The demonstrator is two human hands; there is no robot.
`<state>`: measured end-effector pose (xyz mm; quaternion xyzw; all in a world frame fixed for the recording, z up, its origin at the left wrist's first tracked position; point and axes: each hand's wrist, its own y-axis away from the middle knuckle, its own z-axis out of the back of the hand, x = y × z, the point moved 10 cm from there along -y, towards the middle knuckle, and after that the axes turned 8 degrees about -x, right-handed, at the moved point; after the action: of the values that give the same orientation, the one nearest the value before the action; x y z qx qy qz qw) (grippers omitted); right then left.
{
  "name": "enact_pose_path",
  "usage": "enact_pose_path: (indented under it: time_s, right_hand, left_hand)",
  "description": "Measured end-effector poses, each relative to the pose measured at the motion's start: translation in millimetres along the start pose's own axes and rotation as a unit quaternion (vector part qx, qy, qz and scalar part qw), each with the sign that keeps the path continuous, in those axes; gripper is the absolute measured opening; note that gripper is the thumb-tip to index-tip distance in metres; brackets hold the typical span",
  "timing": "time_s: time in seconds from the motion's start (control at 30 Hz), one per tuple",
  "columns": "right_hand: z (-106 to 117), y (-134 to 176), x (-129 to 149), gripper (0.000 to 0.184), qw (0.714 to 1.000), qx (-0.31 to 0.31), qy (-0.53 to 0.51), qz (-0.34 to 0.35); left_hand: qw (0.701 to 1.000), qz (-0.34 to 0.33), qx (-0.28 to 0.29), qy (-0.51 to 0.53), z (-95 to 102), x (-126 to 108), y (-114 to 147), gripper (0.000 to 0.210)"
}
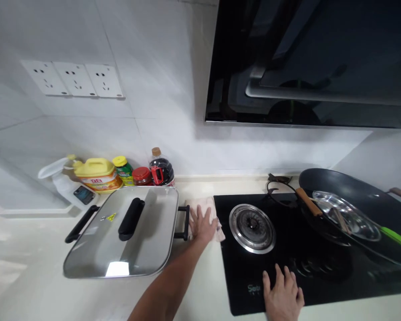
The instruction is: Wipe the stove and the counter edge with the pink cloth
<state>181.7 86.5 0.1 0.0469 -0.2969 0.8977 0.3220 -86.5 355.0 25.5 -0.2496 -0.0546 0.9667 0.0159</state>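
Observation:
My left hand point(203, 224) lies flat with fingers spread on a pale pink cloth point(219, 232). The cloth is spread on the white counter, against the left edge of the black glass stove point(217, 267). Just left of that hand is the black side handle of a rectangular pan with a glass lid point(147, 240). My right hand point(282, 292) rests with its fingers spread near the stove's front edge, holding nothing. Beyond it sits a round metal burner point(252, 228).
A large black wok point(341, 183) on the stove's right holds a metal strainer point(350, 211). Along the wall stand a yellow jug point(96, 174), a white spray bottle point(73, 189), a red-lidded jar point(142, 176) and a dark bottle point(162, 167). A black range hood point(307, 67) overhangs the stove.

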Motion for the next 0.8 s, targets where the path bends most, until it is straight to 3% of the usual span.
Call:
enact_pose_path:
  time_s: [0.2,0.37,0.5,0.7,0.8]
  right_hand:
    - [1,0,3,0.076,1.000,0.002,0.010,0.010]
    - [6,-2,7,0.075,1.000,0.003,0.001,0.008]
    - [7,-2,5,0.076,1.000,0.005,-0.006,0.004]
    - [2,0,-2,0.076,1.000,0.010,-0.013,0.003]
    - [0,0,-4,0.076,1.000,0.009,-0.022,0.011]
  left_hand:
    - [0.996,0.080,-0.022,-0.013,-5.8,-16,-66,0.053]
    - [0.996,0.079,-0.037,-0.025,-3.9,-26,-76,0.051]
    - [0.999,0.028,-0.028,-0.032,0.2,-24,-38,0.050]
    - [0.997,-0.077,-0.016,-0.028,6.0,-5,73,0.052]
    - [0.995,-0.099,-0.001,-0.022,16.3,10,110,0.056]
